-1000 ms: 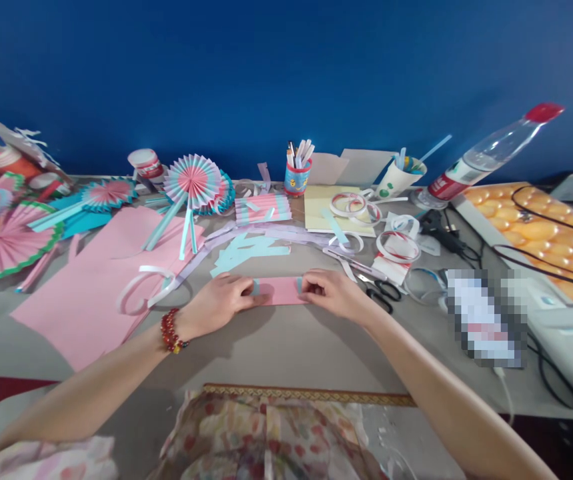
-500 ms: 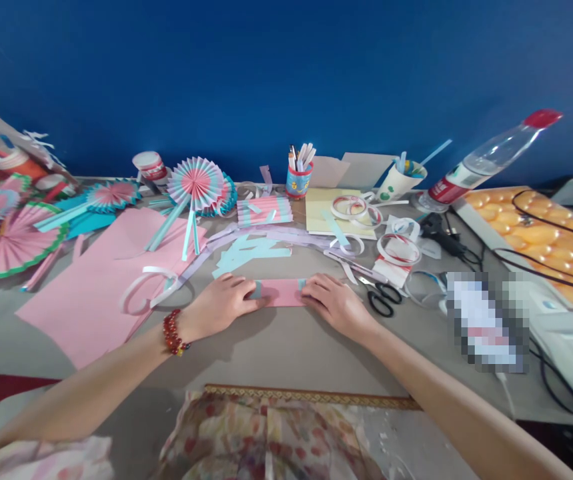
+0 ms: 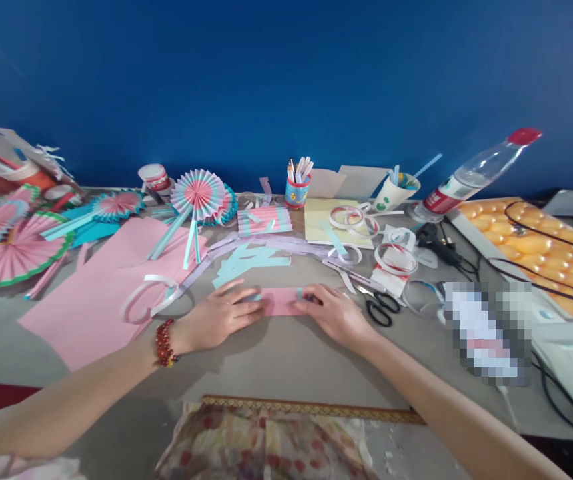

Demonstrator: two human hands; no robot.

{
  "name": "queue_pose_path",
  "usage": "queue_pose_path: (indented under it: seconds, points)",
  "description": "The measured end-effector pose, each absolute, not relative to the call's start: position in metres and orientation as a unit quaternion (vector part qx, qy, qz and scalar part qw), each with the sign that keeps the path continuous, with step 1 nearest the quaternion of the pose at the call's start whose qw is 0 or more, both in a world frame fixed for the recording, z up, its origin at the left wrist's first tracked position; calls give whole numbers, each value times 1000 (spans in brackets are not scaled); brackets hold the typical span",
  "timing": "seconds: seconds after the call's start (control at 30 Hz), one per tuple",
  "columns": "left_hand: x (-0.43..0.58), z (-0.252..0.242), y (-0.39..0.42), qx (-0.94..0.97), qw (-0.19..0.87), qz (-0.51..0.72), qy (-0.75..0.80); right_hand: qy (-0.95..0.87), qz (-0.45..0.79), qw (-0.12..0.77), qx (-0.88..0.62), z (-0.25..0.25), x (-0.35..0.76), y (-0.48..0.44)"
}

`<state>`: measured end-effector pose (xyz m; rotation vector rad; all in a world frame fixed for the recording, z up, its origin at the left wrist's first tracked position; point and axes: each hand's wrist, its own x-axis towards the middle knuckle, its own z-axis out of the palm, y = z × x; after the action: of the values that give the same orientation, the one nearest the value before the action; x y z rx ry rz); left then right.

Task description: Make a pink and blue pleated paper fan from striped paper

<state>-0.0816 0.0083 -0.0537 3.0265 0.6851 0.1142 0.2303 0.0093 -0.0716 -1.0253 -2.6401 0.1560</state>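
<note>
A folded pink paper strip [image 3: 282, 302] with light-blue ends lies on the grey table in front of me. My left hand [image 3: 221, 313] rests over its left end, the fingers stretched out and a little apart. At the other end, the thumb and curled fingers of my right hand [image 3: 337, 313] pinch the paper. Pale-blue paper strips [image 3: 253, 261] lie just beyond, with long lilac strips [image 3: 286, 243] behind them. Black-handled scissors [image 3: 380, 308] lie close to the right hand.
Pink sheets [image 3: 101, 287] and pleated paper fans [image 3: 197, 195] occupy the left. Along the back stand a pen cup [image 3: 297, 191], a paper cup [image 3: 395, 192] and a tilted-looking bottle [image 3: 461, 190]. Tape rolls [image 3: 395, 259], a glue gun [image 3: 439, 243] and cables are at the right.
My left hand has loosened and spread its fingers, sliding slightly left over the strip. My right fingers have curled more tightly at the right end. The view has tilted slightly upward.
</note>
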Motion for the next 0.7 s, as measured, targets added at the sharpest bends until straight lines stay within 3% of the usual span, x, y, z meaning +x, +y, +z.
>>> queue_pose_path:
  seconds: [0.23,0.47,0.7]
  points:
    - [-59,-59,-2,974,52,47,216,-953,-44,69,-293,-63,218,-4]
    - [-92,-54,-15,966,90,12,244,-929,-13,113,-352,-73,239,-12]
    - [-107,-56,-26,956,91,-6,278,-922,5,90,-376,-74,257,-24]
